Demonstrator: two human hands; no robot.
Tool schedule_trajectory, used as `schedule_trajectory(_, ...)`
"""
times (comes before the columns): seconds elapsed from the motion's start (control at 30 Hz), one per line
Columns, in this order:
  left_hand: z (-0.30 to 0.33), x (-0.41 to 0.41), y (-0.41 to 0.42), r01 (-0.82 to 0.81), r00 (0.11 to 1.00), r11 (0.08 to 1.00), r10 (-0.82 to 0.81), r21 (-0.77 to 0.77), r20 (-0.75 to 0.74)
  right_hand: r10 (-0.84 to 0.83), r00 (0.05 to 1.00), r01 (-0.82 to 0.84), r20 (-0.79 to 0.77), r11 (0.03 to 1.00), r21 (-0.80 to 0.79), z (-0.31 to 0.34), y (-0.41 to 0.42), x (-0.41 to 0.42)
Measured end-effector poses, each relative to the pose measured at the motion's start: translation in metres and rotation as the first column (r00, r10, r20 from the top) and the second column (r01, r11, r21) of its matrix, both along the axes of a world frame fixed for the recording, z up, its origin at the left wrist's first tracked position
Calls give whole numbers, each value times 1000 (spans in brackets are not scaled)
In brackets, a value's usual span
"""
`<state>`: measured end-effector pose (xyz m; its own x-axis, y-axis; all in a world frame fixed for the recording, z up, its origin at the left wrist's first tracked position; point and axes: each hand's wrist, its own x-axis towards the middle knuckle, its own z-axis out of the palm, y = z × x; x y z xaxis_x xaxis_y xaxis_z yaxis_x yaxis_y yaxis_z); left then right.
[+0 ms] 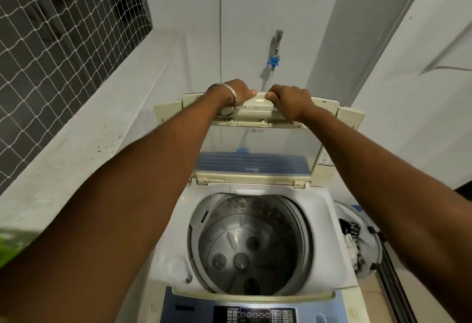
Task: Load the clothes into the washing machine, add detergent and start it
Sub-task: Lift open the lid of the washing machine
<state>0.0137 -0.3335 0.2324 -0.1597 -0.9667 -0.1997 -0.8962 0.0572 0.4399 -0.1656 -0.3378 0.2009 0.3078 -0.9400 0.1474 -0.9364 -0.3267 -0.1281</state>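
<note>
The washing machine point(255, 241) stands right below you, its steel drum point(251, 246) bare inside. Your left hand point(236, 92) and right hand point(290, 99) curl their fingers over the raised lid's point(258, 128) top edge. Clothes point(353, 238) sit in the white basket point(370, 266) just right of it.

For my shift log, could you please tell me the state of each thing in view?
Lid: raised, folded.
Drum: empty.
Left hand: gripping the lid's top edge.
Right hand: gripping the lid's top edge.
Laundry basket: holding clothes, beside the machine.
</note>
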Motion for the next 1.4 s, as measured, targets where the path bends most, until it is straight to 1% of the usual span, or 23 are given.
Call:
schedule_trajectory(0.17,-2,1,-11,23,1000,1000,-23,-4,18,-31,999,30,18,999,26,1,-10,2)
schedule_trajectory(0.57,-4,1,-26,27,998,1000,-26,-11,51,-49,996,42,70,995,94,2,-24,5)
schedule_trajectory(0.73,-5,1,-23,28,998,999,-26,-28,50,-54,995,47,79,994,97,2,-21,5)
schedule_trajectory(0.8,-5,1,-19,32,998,999,-30,-37,51,-45,994,34,103,993,114,4,-18,5)
schedule_trajectory(0.9,-3,-1,-12,28,999,999,-27,-47,24,-47,980,23,195,992,122,8,-14,3)
schedule_trajectory(1.0,-5,0,-9,24,999,997,-26,-69,-21,-69,962,66,265,998,19,4,-5,5)
schedule_trajectory(1.1,-11,3,-6,3,996,991,-14,-133,-84,-87,944,121,318,989,-89,2,6,11)
schedule_trajectory(1.2,-17,4,1,-45,993,969,17,-243,-116,-85,962,129,258,979,-159,7,15,14)
schedule_trajectory(1.3,-22,1,11,-114,984,940,62,-322,-166,-79,979,121,190,967,-224,11,25,13)
schedule_trajectory(1.37,-24,-1,18,-190,971,899,111,-395,-213,-82,981,124,177,963,-240,12,33,12)
schedule_trajectory(1.4,-25,-2,22,-242,960,863,148,-444,-236,-88,982,129,166,958,-257,12,36,12)
